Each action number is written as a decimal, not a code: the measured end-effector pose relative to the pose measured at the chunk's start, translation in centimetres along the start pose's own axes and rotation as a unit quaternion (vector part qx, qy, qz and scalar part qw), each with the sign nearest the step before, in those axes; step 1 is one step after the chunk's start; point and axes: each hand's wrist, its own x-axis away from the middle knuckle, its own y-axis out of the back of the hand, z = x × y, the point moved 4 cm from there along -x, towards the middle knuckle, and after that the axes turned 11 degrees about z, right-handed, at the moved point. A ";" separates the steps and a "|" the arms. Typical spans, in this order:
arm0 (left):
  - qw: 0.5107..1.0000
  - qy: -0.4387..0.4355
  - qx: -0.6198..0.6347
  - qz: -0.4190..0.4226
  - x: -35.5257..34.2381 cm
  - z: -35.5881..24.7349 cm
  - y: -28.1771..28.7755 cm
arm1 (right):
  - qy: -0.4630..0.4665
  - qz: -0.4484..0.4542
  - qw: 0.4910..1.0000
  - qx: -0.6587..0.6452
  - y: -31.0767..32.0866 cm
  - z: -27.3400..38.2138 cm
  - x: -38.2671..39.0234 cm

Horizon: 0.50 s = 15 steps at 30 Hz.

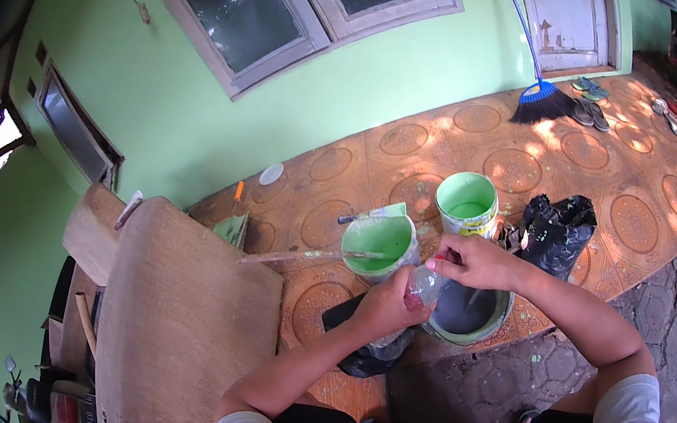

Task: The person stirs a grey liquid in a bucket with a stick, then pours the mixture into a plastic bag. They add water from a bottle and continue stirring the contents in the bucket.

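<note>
My left hand (387, 301) is wrapped around a clear plastic bottle (427, 285) with a reddish band. The fingers of my right hand (481, 262) are closed at the bottle's upper end, where a bit of red shows; whether that is a cap I cannot tell. Both hands are over a bucket (479, 337) holding dark grey material, partly hidden by my arms. Just beyond my left hand stands a pail of light green paint (375, 274) with a wooden stick (297, 254) resting across it. A second pail (468, 200) with green inside stands behind my right hand.
Black plastic bags (563, 236) lie at right and left of the buckets. A brown upholstered piece (181, 320) stands at left. Against the green wall lean a blue broom (541, 96) and nearby sandals (591, 114). The tiled porch drops to paving (544, 377).
</note>
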 end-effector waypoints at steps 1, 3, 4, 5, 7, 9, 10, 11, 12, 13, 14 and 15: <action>1.000 0.002 0.008 0.004 0.0 0.3 0.1 | 0.029 0.001 1.000 0.008 0.1 0.2 -0.2; 0.999 0.008 0.027 0.016 -0.2 1.3 -0.1 | 0.075 0.020 0.997 -0.017 0.5 1.2 -0.1; 1.000 0.000 0.017 0.021 -0.3 1.3 0.2 | 0.070 0.046 0.996 -0.021 0.7 1.0 -0.2; 0.999 -0.015 0.011 0.026 -0.8 0.5 0.5 | 0.060 0.070 0.996 -0.020 1.4 0.9 0.3; 0.998 -0.016 0.034 0.043 -0.8 1.2 0.1 | 0.109 0.070 0.991 -0.039 1.3 0.3 0.2; 0.995 -0.009 0.085 0.060 -0.9 2.0 -0.1 | 0.126 0.098 0.987 -0.034 1.4 0.2 0.1; 0.992 0.002 0.099 0.074 -0.9 2.6 -0.5 | 0.145 0.107 0.983 -0.025 1.5 0.4 0.2; 0.990 -0.005 0.116 0.080 -0.8 2.6 -0.5 | 0.168 0.113 0.979 -0.016 1.7 0.7 0.2; 0.987 -0.013 0.134 0.086 -0.8 2.5 -0.5 | 0.176 0.108 0.978 -0.022 1.6 0.6 0.2; 0.984 -0.020 0.152 0.091 -0.8 2.5 -0.5 | 0.184 0.103 0.977 -0.028 1.6 0.4 0.3; 0.981 -0.031 0.169 0.093 -0.8 2.8 -0.5 | 0.192 0.099 0.976 -0.034 1.5 0.4 0.3; 0.977 -0.041 0.186 0.094 -0.7 3.4 -0.7 | 0.185 0.095 0.977 -0.049 1.5 0.3 0.2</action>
